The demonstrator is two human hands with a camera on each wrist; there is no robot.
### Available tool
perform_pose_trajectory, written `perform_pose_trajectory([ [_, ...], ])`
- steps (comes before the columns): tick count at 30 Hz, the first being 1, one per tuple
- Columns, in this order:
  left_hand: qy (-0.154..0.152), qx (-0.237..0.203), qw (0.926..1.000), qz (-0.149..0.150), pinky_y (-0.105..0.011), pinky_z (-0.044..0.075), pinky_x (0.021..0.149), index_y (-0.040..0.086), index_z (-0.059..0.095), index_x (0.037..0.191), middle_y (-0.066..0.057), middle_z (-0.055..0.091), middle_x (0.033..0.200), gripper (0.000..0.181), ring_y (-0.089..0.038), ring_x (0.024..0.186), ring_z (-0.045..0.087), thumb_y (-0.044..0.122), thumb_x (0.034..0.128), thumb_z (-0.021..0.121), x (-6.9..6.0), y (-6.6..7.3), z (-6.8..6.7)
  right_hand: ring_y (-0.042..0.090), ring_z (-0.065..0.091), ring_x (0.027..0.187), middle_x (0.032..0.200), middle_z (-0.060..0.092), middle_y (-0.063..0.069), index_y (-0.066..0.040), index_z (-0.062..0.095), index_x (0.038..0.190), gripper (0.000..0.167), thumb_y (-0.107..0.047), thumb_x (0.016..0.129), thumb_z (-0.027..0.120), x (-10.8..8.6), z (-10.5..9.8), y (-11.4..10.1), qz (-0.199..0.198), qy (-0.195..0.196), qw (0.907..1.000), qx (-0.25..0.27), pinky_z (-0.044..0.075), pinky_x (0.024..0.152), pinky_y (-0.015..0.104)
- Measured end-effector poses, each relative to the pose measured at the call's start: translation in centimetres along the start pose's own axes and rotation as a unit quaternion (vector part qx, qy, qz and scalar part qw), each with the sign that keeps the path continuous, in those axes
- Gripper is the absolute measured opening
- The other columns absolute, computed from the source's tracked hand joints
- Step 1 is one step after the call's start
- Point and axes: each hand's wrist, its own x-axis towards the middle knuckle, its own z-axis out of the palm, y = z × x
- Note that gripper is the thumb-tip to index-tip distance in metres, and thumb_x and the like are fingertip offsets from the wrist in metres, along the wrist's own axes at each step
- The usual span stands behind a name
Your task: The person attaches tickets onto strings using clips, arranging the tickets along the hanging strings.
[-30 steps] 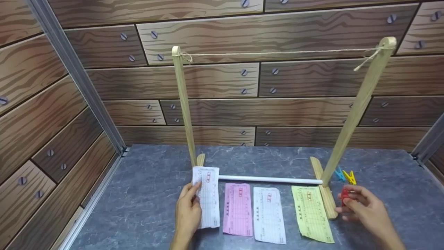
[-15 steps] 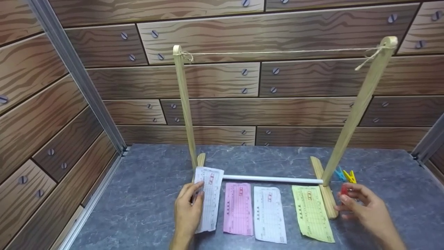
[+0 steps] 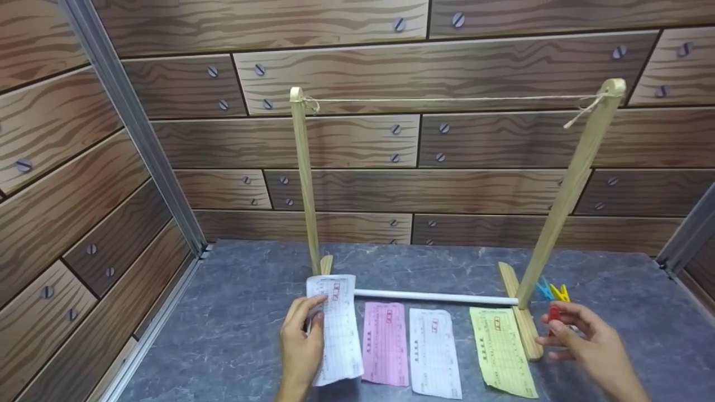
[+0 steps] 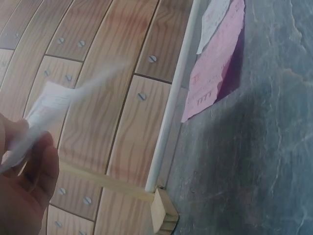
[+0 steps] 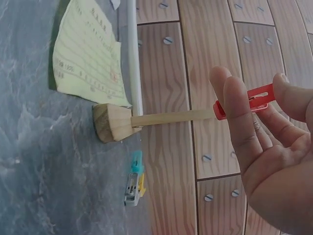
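My left hand (image 3: 301, 335) pinches a white printed slip (image 3: 337, 335) by its left edge, held up off the table in front of the rack's left foot. In the left wrist view the slip (image 4: 49, 105) is blurred. A red clothespin (image 5: 259, 98) is held between the thumb and fingers of my right hand (image 3: 595, 340), right of the rack. Between the hands lie a pink slip (image 3: 385, 346), a second white slip (image 3: 434, 352) and a yellow-green slip (image 3: 503, 352). Behind them stands a wooden rack (image 3: 570, 195) with a string (image 3: 447, 100) tied across its top.
A white rod (image 3: 435, 297) joins the rack's two feet near the table. Blue (image 3: 544, 288) and yellow (image 3: 559, 293) clothespins lie beside the right post; the right wrist view also shows a grey clothespin (image 5: 131, 188). Wood-patterned panels close off the back and left.
The white slip in my left hand has swung about, its lower end now further right. My right hand keeps the red clothespin in nearly the same place. The head view has tilted slightly upward.
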Motion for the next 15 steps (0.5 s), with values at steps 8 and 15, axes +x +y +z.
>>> perform_pose_trajectory([
  [8,-0.01,-0.032,0.9994,-0.013,-0.027,0.052,0.082,0.003,0.066,0.128,-0.009,0.062,0.122,0.05,-0.023,0.105,0.061,-0.021,0.0849,0.06,0.2,0.4,-0.5,0.022,0.073,0.084,0.101,0.068,-0.004,0.002,0.048,0.136,0.041,-0.021,0.103,0.06,0.0,0.2,-1.0,-0.021,-0.005,0.9998,-0.003,0.06,0.067,0.04],
  [15,-0.046,-0.079,0.9956,-0.023,-0.028,0.053,0.078,-0.003,0.053,0.142,-0.017,0.053,0.137,0.06,-0.025,0.104,0.059,-0.022,0.0854,0.058,0.9,0.9,-0.7,0.023,0.073,0.083,0.103,0.067,0.0,0.004,0.047,0.137,0.043,-0.019,0.103,0.06,0.1,0.3,-1.9,-0.037,-0.004,0.9992,-0.013,0.06,0.066,0.041],
])
